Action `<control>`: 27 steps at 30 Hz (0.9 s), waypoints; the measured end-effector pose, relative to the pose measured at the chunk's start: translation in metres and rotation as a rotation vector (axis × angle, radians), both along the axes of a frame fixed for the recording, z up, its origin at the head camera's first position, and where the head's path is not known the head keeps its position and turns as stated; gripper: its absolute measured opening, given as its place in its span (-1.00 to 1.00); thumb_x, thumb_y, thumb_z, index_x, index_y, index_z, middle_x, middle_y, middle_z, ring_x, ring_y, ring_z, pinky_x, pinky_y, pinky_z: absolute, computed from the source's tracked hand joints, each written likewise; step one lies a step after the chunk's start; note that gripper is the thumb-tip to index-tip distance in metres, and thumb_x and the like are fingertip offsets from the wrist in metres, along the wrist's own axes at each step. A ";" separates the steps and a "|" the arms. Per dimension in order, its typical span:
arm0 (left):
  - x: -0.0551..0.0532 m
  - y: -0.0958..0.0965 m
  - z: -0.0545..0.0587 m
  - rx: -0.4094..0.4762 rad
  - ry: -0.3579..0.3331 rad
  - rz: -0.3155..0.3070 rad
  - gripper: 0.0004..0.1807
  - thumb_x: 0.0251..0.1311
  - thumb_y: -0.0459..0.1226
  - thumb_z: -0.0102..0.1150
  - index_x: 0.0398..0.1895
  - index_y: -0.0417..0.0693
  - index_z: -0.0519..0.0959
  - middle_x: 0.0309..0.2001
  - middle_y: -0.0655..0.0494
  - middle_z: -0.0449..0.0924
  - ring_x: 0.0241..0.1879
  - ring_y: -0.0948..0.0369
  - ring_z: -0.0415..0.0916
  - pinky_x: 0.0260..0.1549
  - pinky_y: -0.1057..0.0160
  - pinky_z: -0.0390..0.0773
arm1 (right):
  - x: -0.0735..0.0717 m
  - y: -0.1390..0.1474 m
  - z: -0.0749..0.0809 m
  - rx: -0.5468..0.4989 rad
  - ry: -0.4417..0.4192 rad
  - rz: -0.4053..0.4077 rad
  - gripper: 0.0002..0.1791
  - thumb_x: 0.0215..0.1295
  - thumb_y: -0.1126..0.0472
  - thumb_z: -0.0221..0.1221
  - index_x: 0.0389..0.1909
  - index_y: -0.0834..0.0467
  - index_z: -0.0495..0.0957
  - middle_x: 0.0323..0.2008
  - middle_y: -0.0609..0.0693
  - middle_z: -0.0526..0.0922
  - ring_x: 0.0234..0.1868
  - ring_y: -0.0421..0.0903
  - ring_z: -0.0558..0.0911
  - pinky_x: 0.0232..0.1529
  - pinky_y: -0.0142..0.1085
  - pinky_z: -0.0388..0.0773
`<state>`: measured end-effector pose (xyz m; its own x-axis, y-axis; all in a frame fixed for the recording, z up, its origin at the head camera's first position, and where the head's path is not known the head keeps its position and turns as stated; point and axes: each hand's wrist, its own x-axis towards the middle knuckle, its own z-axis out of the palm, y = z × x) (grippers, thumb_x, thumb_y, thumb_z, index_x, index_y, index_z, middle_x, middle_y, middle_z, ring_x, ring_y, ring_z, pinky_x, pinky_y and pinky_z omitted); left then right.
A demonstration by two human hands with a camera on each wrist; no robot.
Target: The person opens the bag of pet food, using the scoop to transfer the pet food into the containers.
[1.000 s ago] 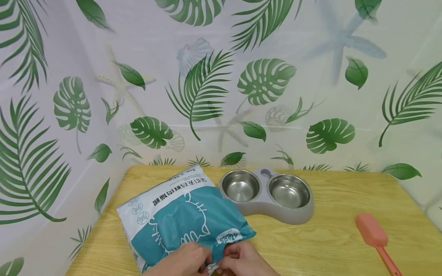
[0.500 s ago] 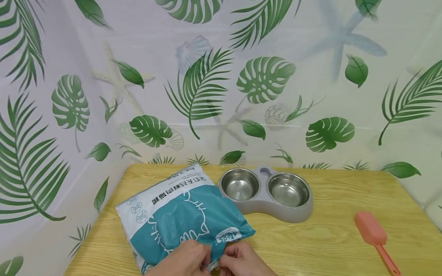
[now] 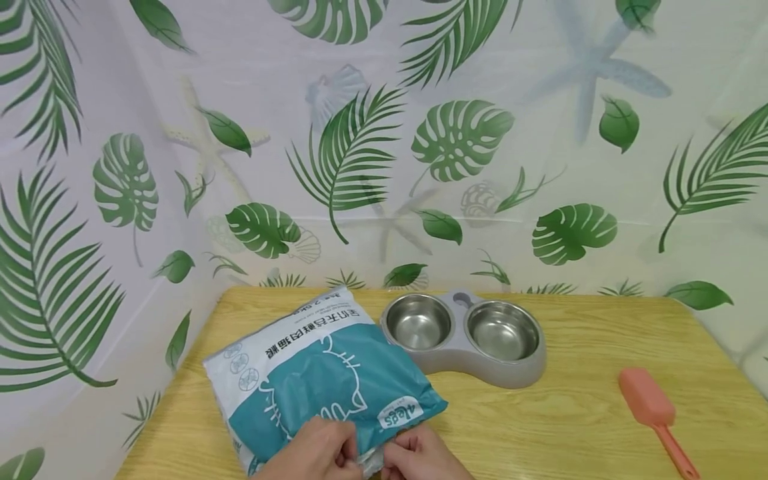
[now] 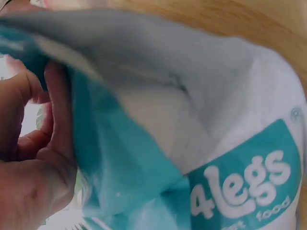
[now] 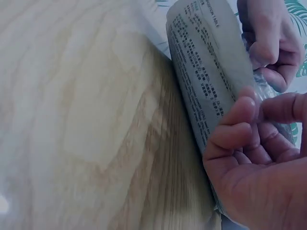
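A teal and white pet food bag point(image 3: 318, 380) with a cat outline and "4legs" lettering lies tilted at the left of the table, its near edge by both hands. My left hand point(image 3: 315, 450) grips that edge with curled fingers. Close beside it, my right hand point(image 3: 423, 457) pinches the same edge between thumb and fingers. Crinkled clear-looking film point(image 3: 372, 460) shows between the hands. In the right wrist view, the printed back of the bag point(image 5: 201, 67) faces the camera. The left wrist view shows folds in the bag point(image 4: 124, 158) beside the curled left fingers.
Behind the bag's right side stands a grey double pet bowl point(image 3: 462, 363) with two steel dishes. An orange scoop point(image 3: 648, 400) lies at the right, handle toward the near edge. The wooden table point(image 3: 576, 433) meets a leaf-patterned sheet point(image 3: 372, 253) at the back and left.
The hands have drawn slightly apart at the bag's edge, and more crinkled film shows between them. The bag's near right corner has shifted very slightly; the bowl and scoop stay put.
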<state>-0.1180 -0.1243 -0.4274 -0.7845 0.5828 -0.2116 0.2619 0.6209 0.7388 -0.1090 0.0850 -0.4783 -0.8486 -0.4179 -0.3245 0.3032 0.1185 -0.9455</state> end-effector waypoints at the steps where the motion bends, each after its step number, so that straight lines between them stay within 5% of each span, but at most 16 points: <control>1: 0.000 -0.001 0.000 0.006 0.011 -0.004 -0.86 0.03 -0.36 0.25 -0.56 0.04 0.52 -0.69 0.38 0.40 -0.65 0.48 0.35 -0.63 0.47 0.37 | 0.000 0.001 0.000 0.002 0.008 0.007 -0.62 0.22 0.29 0.12 -0.44 0.65 0.59 -0.78 -0.17 0.52 -0.73 -0.32 0.41 -0.62 -0.46 0.32; 6: 0.000 -0.004 0.008 -0.068 0.003 -0.012 -0.86 0.09 -0.32 0.29 -0.51 0.02 0.51 -0.67 0.35 0.42 -0.65 0.46 0.36 -0.61 0.45 0.41 | -0.004 0.005 0.003 0.020 0.010 -0.004 -0.56 0.34 0.15 0.10 -0.50 0.48 0.64 -0.75 -0.15 0.54 -0.71 -0.30 0.45 -0.62 -0.45 0.36; 9: 0.003 -0.003 0.013 -0.216 0.007 -0.029 -0.78 0.19 -0.25 0.30 -0.58 0.05 0.50 -0.71 0.30 0.38 -0.68 0.40 0.34 -0.65 0.42 0.37 | -0.005 0.010 0.004 0.039 0.013 -0.033 -0.57 0.37 0.11 0.11 -0.50 0.39 0.67 -0.75 -0.16 0.55 -0.72 -0.29 0.46 -0.64 -0.44 0.37; 14: 0.005 0.001 0.013 -0.411 0.075 -0.086 -0.67 0.31 -0.14 0.29 -0.63 0.03 0.55 -0.74 0.27 0.29 -0.70 0.34 0.27 -0.64 0.38 0.31 | -0.004 0.019 0.003 0.057 0.016 0.010 -0.49 0.43 0.04 0.18 -0.39 0.49 0.66 -0.73 -0.16 0.56 -0.70 -0.30 0.44 -0.59 -0.44 0.36; 19: 0.005 0.002 0.010 -0.426 0.104 -0.107 -0.68 0.34 -0.09 0.28 -0.55 0.00 0.61 -0.72 0.25 0.31 -0.68 0.33 0.28 -0.61 0.36 0.33 | -0.003 0.021 0.002 0.095 -0.007 0.027 -0.52 0.37 -0.07 0.31 -0.41 0.33 0.68 -0.68 -0.14 0.58 -0.61 -0.25 0.52 -0.51 -0.39 0.43; 27: 0.010 0.002 0.005 -0.384 0.170 -0.139 -0.64 0.33 -0.13 0.26 -0.64 0.11 0.43 -0.73 0.32 0.26 -0.71 0.40 0.25 -0.67 0.40 0.30 | -0.002 0.013 0.003 0.090 -0.030 -0.044 -0.69 0.31 0.13 0.24 -0.51 0.28 0.69 -0.74 -0.16 0.54 -0.73 -0.30 0.41 -0.58 -0.42 0.35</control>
<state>-0.1078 -0.1224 -0.4229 -0.7464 0.5896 -0.3085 0.4604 0.7923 0.4003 -0.1108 0.0977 -0.4755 -0.8548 -0.3480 -0.3850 0.3384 0.1887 -0.9219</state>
